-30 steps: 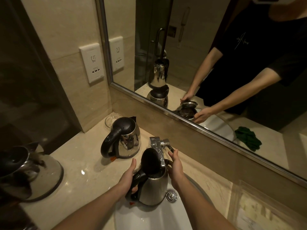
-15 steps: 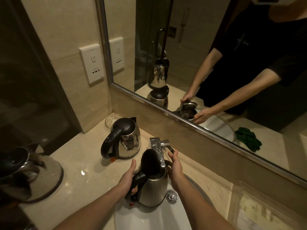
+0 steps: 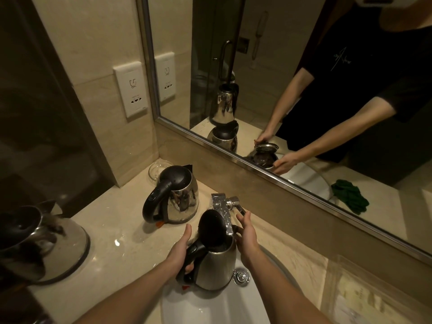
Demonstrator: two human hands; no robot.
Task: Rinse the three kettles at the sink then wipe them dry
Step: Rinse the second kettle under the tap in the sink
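A steel kettle [image 3: 216, 267] with its black lid flipped up stands upright in the white sink [image 3: 210, 307], under the chrome tap [image 3: 221, 206]. My left hand [image 3: 181, 251] grips its black handle. My right hand [image 3: 246, 237] lies against the kettle's far side near the spout, fingertips close to the tap lever [image 3: 238, 205]. No water stream is visible. A second kettle [image 3: 177, 197], lid shut, stands on the counter behind and to the left. A third kettle [image 3: 39, 242] stands at the left edge, blurred.
The marble counter [image 3: 121, 235] runs along a wall mirror [image 3: 292, 90]. A glass dish [image 3: 159, 167] sits in the corner behind the second kettle. A wall socket [image 3: 131, 92] is above it. A green cloth [image 3: 349, 195] shows only in the mirror. A laminated card [image 3: 357, 298] lies at the right.
My right hand's fingers have crept slightly up toward the tap lever. The kettle and my left hand have stayed in place.
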